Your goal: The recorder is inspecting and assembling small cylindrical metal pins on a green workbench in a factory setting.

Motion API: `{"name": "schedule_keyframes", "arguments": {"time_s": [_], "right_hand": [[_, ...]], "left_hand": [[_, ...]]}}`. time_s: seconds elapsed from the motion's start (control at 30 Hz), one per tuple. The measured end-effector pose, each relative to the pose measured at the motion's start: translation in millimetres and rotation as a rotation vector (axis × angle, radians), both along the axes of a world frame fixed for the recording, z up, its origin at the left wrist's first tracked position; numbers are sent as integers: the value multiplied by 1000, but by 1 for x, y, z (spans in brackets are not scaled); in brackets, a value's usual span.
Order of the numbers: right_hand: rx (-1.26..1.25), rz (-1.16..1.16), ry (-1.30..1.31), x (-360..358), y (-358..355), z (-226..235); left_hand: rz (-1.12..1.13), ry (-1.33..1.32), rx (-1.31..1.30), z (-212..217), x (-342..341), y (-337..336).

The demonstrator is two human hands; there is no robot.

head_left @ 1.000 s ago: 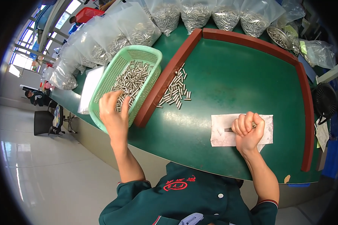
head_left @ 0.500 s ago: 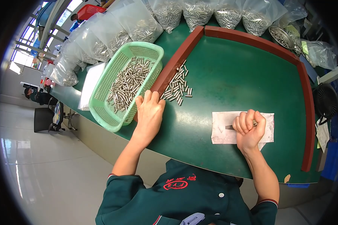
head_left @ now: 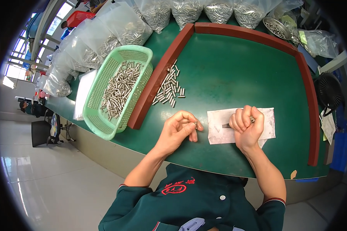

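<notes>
Broadly, the bench (head_left: pixel 235 77) carried a green basket (head_left: pixel 98 90) and a pale cloth (head_left: pixel 216 134). Over the cloth, the fisted right hand (head_left: pixel 247 129) gripped a tool (head_left: pixel 226 125), long axis crosswise, blade leftward; the left hand (head_left: pixel 179 130) pinched a mostly hidden metal pin (head_left: pixel 196 125), direction unclear.

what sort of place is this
Probably a small-parts factory or workshop: clear bags of metal pieces line a green worktable, and a green basket holds many short metal cylinders.
</notes>
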State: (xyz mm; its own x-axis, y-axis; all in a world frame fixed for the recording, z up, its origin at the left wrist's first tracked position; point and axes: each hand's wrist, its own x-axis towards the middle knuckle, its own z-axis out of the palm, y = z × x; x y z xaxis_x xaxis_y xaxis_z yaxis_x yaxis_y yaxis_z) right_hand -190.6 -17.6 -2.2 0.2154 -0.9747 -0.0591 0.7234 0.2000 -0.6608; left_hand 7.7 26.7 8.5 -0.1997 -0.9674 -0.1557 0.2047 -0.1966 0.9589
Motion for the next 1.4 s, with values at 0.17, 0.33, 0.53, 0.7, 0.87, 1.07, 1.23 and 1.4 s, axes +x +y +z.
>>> {"name": "schedule_keyframes", "arguments": {"time_s": [0.17, 0.33, 0.53, 0.7, 0.87, 1.07, 1.23, 1.4], "right_hand": [[-5, 0, -6, -2, 0, -1], [-11, -3, -6, -2, 0, -3], [-10, -6, -16, -2, 0, -3], [-34, -5, -12, -4, 1, -6], [-22, -23, -58, -1, 0, -7], [-29, -60, -75, -3, 1, -7], [-27, -17, -70, -6, 6, -4], [6, -16, -72, -4, 9, -4]], "left_hand": [[48, 91, 130, -9, -9, -5], [53, -2, -39, -18, -13, -3], [44, -31, -95, -19, -14, -3], [36, -183, -193, -19, -18, -3], [-52, -689, -522, -3, -46, -1], [-15, -919, -642, -11, -62, -5], [-11, -936, -668, -16, -59, -5], [-13, -945, -643, -17, -60, -5]]}}
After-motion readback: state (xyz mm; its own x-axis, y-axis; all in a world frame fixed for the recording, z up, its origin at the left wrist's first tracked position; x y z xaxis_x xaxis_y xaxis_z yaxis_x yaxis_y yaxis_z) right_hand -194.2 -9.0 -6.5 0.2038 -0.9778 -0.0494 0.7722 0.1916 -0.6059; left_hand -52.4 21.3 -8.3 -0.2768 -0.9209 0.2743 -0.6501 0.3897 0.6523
